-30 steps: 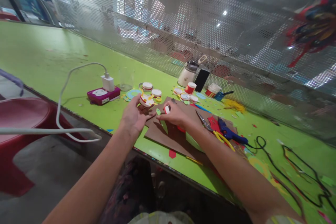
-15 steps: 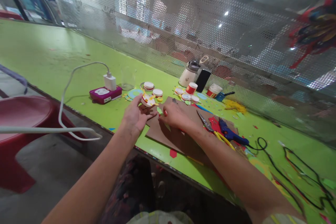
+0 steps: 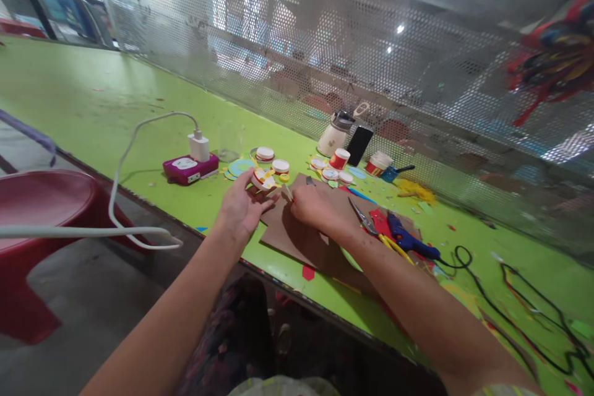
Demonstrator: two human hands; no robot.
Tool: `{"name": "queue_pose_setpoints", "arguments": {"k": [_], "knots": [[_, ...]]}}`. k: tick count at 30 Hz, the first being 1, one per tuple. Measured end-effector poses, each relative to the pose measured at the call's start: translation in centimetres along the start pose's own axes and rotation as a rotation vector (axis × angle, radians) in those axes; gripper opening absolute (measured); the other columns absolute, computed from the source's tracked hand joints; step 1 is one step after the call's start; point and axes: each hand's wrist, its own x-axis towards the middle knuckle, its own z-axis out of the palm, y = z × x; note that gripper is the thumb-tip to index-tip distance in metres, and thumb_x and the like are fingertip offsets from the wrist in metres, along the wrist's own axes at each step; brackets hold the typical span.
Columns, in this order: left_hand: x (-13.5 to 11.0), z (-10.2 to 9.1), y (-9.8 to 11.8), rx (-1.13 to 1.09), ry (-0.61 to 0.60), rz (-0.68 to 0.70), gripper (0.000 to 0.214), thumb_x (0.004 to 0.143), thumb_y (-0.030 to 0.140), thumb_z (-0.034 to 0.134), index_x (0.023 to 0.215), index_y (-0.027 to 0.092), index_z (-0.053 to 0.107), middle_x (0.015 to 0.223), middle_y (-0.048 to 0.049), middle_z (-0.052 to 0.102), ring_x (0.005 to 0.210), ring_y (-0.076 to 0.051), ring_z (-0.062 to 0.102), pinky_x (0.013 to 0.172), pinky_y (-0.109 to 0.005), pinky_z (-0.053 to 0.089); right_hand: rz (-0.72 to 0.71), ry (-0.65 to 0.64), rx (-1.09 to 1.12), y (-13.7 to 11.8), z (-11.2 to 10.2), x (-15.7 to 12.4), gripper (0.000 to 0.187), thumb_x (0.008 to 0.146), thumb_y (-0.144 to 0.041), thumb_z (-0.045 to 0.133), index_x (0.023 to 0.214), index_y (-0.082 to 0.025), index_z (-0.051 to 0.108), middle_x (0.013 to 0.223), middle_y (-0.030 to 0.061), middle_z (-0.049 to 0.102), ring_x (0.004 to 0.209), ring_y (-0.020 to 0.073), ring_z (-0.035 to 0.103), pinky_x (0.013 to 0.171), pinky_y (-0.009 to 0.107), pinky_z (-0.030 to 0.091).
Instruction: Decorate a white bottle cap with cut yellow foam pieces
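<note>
My left hand [image 3: 239, 205] is closed at its fingertips on a small round paper craft piece [image 3: 263, 179], white with a red rim and yellow bits on it. It is held tilted above the table, by the left edge of the brown cardboard [image 3: 297, 238]. Over that cardboard, my right hand [image 3: 310, 204] is pinched on a small pale green paper piece [image 3: 288, 192], close to the craft piece but apart from it. Most of the right fingertips are hidden behind the hand. Right of that arm lie scissors [image 3: 364, 216] with yellow handles and a blue glue gun [image 3: 408, 238].
On the green table [image 3: 139, 93] stand a purple socket box [image 3: 190, 170] with a white charger [image 3: 198, 147], a clear cup [image 3: 229, 142], a kettle [image 3: 334, 135], a phone [image 3: 360, 145] and a red paper cup [image 3: 340, 159]. Cords [image 3: 533, 303] trail at right; a red stool [image 3: 51, 198] stands left.
The right hand has turned, and the green paper piece now shows as a narrow sliver. The left hand still holds the craft piece, nearly in place. The view has shifted slightly.
</note>
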Motion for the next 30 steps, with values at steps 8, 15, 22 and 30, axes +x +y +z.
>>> {"name": "queue_pose_setpoints", "arguments": {"k": [8,15,22,30], "knots": [[-0.6,0.5,-0.6,0.079,-0.187,-0.001,0.009,0.083,0.019,0.061,0.09,0.015,0.065,0.084,-0.0077,0.072,0.067,-0.019,0.068,0.066,-0.036,0.059,-0.054,0.299,0.204,3.2,-2.2,-1.3,0.025,0.092,-0.021,0.044,0.1,-0.018,0.067,0.101,0.0068,0.073,0.094,0.0188,0.066,0.078,0.026,0.045],[-1.6,1.3,-1.4,0.122,-0.377,0.037,0.017,0.076,0.012,0.07,0.092,0.017,0.067,0.089,-0.0035,0.072,0.071,-0.012,0.066,0.07,-0.025,0.056,-0.149,0.353,0.195,1.0,-3.7,-3.4,0.022,0.091,-0.019,0.045,0.097,-0.017,0.065,0.101,0.0121,0.072,0.091,0.025,0.066,0.071,0.031,0.043],[-1.8,1.1,-1.8,0.104,-0.432,0.011,0.026,0.08,0.005,0.061,0.102,0.017,0.065,0.085,-0.0039,0.072,0.073,-0.012,0.066,0.071,-0.023,0.053,-0.143,0.317,0.167,0.5,-4.0,-3.2,0.023,0.09,-0.021,0.045,0.093,-0.016,0.067,0.093,0.0138,0.073,0.083,0.0262,0.067,0.063,0.031,0.04],[-1.8,1.1,-1.5,0.083,-0.499,-0.011,0.013,0.079,0.013,0.063,0.092,0.015,0.067,0.088,-0.0052,0.072,0.074,-0.014,0.067,0.071,-0.023,0.054,-0.128,0.298,0.248,0.7,-4.0,-2.9,0.022,0.089,-0.028,0.05,0.091,-0.017,0.07,0.093,0.0112,0.074,0.083,0.0239,0.067,0.064,0.029,0.04]]}}
